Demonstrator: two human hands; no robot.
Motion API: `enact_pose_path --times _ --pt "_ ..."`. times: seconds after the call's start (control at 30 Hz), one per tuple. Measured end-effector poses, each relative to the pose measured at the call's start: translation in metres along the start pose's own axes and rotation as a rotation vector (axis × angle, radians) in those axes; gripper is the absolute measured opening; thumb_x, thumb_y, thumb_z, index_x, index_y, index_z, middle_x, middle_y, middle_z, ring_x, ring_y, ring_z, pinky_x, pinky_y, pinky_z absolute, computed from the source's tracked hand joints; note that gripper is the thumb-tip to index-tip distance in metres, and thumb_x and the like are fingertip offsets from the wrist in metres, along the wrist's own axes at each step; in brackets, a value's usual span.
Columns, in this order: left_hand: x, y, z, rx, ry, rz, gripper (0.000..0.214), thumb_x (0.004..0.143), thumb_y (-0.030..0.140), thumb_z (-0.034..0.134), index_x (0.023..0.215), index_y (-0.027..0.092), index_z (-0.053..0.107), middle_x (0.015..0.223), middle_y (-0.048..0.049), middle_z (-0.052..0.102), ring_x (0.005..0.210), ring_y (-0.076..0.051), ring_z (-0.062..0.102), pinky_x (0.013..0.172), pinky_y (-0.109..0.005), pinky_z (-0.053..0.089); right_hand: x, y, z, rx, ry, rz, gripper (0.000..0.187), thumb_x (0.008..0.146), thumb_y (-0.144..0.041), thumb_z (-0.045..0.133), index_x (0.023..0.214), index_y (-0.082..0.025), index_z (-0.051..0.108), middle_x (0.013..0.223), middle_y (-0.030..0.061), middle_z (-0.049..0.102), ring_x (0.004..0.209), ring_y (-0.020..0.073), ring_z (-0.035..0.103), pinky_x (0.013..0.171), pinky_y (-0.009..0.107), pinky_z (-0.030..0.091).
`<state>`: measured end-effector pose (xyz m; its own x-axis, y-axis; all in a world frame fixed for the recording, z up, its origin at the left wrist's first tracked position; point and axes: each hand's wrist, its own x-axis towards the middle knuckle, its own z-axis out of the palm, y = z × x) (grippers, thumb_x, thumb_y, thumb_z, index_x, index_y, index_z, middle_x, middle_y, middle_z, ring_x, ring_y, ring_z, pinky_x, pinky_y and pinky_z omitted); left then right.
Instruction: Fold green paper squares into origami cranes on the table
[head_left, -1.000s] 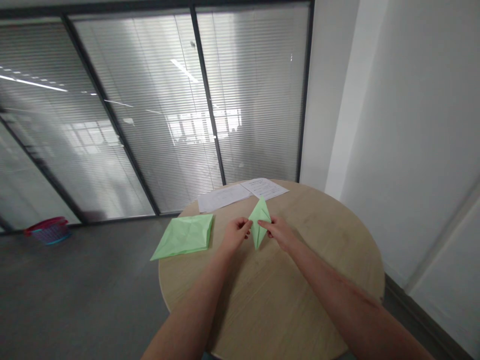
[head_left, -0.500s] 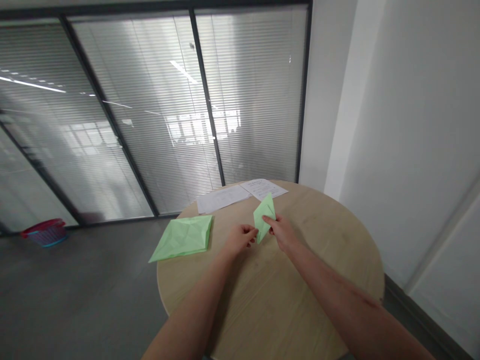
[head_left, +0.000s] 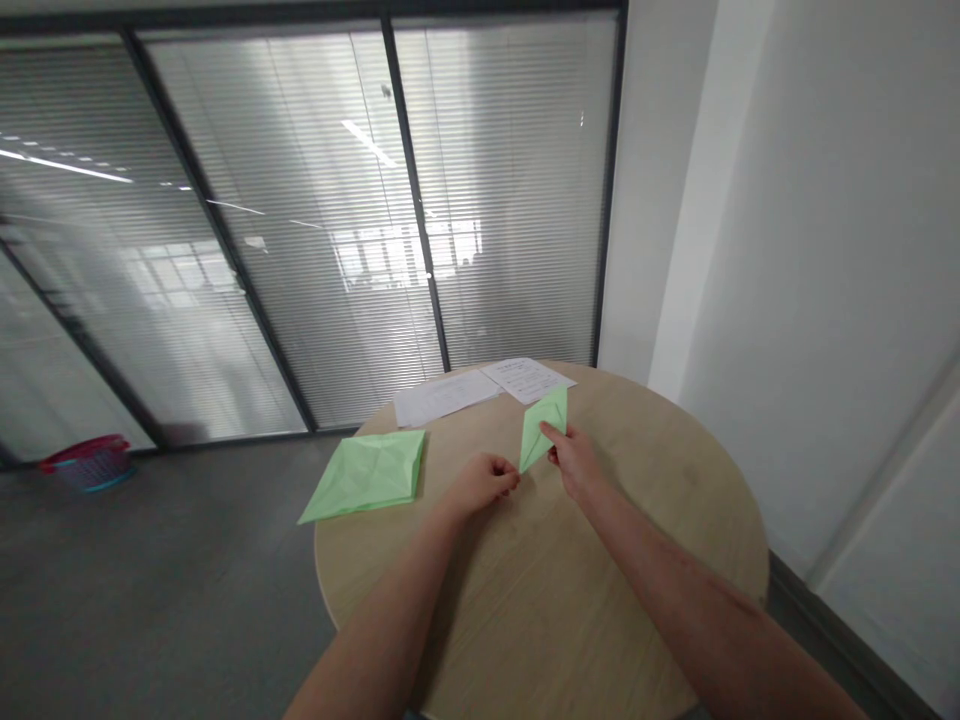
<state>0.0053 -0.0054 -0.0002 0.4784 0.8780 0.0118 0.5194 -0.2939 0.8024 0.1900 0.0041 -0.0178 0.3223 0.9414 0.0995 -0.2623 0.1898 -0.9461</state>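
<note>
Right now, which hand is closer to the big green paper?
Left. The left hand is right of the big green paper; the right hand is farther right, holding folded green paper.

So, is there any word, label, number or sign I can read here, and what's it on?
No text is legible.
Right-hand white sheet: printed lines, too small to read.
Left-hand white sheet: too faint and blurred to tell any wording.
Small folded green paper and larger green paper: creases, no lettering visible.
</note>
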Motion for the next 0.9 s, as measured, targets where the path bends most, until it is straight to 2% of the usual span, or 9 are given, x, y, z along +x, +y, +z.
enact_pose_path --times 0.1,0.17,0.23,0.33,0.47,0.63,0.83,0.9 --pt "0.0 0.0 -0.003 0.019 0.074 -0.006 0.023 0.073 0.034 0.056 0.066 0.014 0.064 0.057 -0.0003 0.057 0.049 -0.011 0.049 0.048 -0.022 0.036 0.005 0.0 -0.005 0.022 0.031 0.012 0.029 0.063 -0.046 0.073 0.068 -0.022 0.057 0.058 -0.0006 0.056 0.047 0.0116 0.041 0.046 0.026 0.027" --pt "0.001 0.0 -0.003 -0.032 0.169 0.009 0.024 0.075 0.036 0.055 0.072 0.014 0.064 0.064 -0.0014 0.06 0.055 -0.012 0.053 0.051 -0.022 0.041 0.006 -0.001 -0.006 0.04 0.04 0.03 0.029 0.062 -0.044 0.074 0.068 -0.021 0.057 0.058 -0.0008 0.056 0.047 0.0112 0.041 0.046 0.025 0.028" --pt "0.002 0.001 -0.001 -0.095 0.209 0.042 0.029 0.078 0.041 0.054 0.079 0.014 0.065 0.072 -0.003 0.062 0.061 -0.014 0.056 0.053 -0.023 0.044 0.006 -0.001 -0.006 0.062 0.031 0.061 0.029 0.061 -0.043 0.075 0.068 -0.02 0.058 0.059 -0.0005 0.057 0.047 0.0106 0.04 0.046 0.025 0.028" --pt "0.003 0.001 0.005 -0.113 0.141 0.054 0.038 0.08 0.049 0.054 0.083 0.014 0.068 0.076 -0.0041 0.064 0.063 -0.014 0.056 0.053 -0.022 0.044 0.002 -0.001 -0.003 0.079 -0.022 0.087 0.028 0.062 -0.042 0.076 0.07 -0.02 0.059 0.062 0.0006 0.06 0.048 0.0104 0.042 0.046 0.025 0.029" --pt "0.002 0.002 0.012 -0.127 0.069 -0.01 0.04 0.079 0.051 0.056 0.075 0.013 0.068 0.068 -0.0038 0.062 0.057 -0.013 0.054 0.05 -0.022 0.042 -0.004 -0.002 0.001 0.051 -0.125 0.065 0.028 0.064 -0.044 0.075 0.075 -0.021 0.062 0.07 0.0028 0.065 0.054 0.0128 0.049 0.05 0.026 0.034" --pt "0.001 0.006 0.008 -0.143 0.077 -0.048 0.036 0.076 0.048 0.058 0.075 0.013 0.069 0.068 -0.0032 0.061 0.056 -0.013 0.055 0.048 -0.021 0.041 -0.005 -0.001 0.002 -0.039 -0.15 0.036 0.031 0.067 -0.049 0.072 0.077 -0.022 0.062 0.074 0.0041 0.068 0.058 0.0148 0.053 0.052 0.026 0.036" --pt "-0.001 0.012 0.006 -0.03 0.135 0.056 0.033 0.081 0.043 0.054 0.069 0.014 0.065 0.064 -0.0022 0.061 0.053 -0.012 0.055 0.051 -0.022 0.043 0.0 0.001 0.001 -0.004 -0.134 0.048 0.035 0.065 -0.051 0.072 0.082 -0.021 0.063 0.078 0.0048 0.069 0.059 0.0147 0.055 0.053 0.026 0.037" --pt "-0.001 0.012 0.007 -0.007 0.128 0.048 0.034 0.081 0.043 0.053 0.07 0.014 0.064 0.064 -0.0023 0.062 0.053 -0.012 0.056 0.05 -0.022 0.042 0.0 0.002 0.0 0.016 -0.136 0.061 0.035 0.065 -0.049 0.073 0.083 -0.021 0.064 0.077 0.0044 0.069 0.058 0.0141 0.055 0.052 0.026 0.036"
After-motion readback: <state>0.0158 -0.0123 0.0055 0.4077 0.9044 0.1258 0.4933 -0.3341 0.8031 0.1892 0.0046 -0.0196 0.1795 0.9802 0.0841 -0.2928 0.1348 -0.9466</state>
